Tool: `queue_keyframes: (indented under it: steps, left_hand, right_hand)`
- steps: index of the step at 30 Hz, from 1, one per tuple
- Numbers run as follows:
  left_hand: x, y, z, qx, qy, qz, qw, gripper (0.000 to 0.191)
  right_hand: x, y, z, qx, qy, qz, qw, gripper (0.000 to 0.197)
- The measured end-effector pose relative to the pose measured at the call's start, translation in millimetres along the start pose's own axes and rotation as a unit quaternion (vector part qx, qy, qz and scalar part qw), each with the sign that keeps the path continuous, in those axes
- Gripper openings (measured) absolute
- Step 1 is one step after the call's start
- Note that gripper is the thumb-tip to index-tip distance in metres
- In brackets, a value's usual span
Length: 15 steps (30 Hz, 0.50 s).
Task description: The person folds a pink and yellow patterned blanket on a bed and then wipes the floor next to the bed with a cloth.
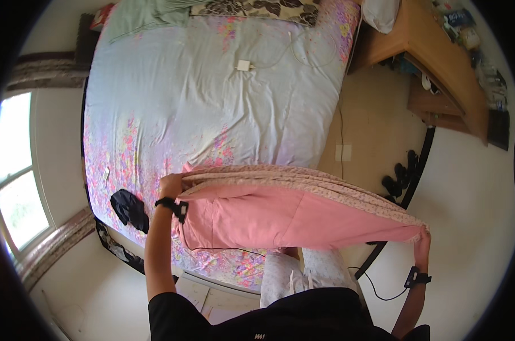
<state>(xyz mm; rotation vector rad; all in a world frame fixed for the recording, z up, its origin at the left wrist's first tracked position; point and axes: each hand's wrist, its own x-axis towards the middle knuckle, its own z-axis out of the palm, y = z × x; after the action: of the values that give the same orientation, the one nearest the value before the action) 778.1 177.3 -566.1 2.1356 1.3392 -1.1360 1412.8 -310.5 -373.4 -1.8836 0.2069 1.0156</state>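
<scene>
A pink quilt [249, 213] with a small-flowered underside hangs stretched in loose folds between both hands, over the near part of the bed. My left hand [171, 186] grips its left end above the floral bedsheet [155, 106]. Out to the right, beyond the bed's edge, my right hand [423, 232] clasps the opposite end. Both wrists wear black straps with small devices and cables. Left of the quilt, a crumpled black cloth [129, 209] lies on the sheet. Part of the bed surface beneath the quilt is hidden.
A white charger [243, 65] with a cable lies on the bed. Near the far edge are a patterned pillow [257, 10] and a green cloth [155, 17]. At the right stand a wooden desk [445, 85] and dark shoes [400, 174] by the wall. A window is at left.
</scene>
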Motion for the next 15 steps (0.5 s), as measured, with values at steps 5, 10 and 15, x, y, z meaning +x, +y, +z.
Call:
queue_keyframes:
  steps: [5, 10, 15]
  left_hand:
    - [-212.0, -94.5, 0.9, -0.072, 0.196, -0.145, 0.967, 0.029]
    - [-437.0, -179.1, 13.4, 0.009, 0.277, -0.396, 0.875, 0.013]
    - [-612.8, -201.5, 52.8, -0.028, 0.410, -0.466, 0.783, 0.021]
  right_hand:
    - [47.7, -30.8, 1.4, -0.040, -0.071, -0.130, 0.988, 0.032]
    - [46.7, -107.1, 88.8, -0.059, -0.225, -0.298, 0.926, 0.031]
    - [2.8, -205.5, 191.7, -0.051, -0.253, -0.418, 0.871, 0.034]
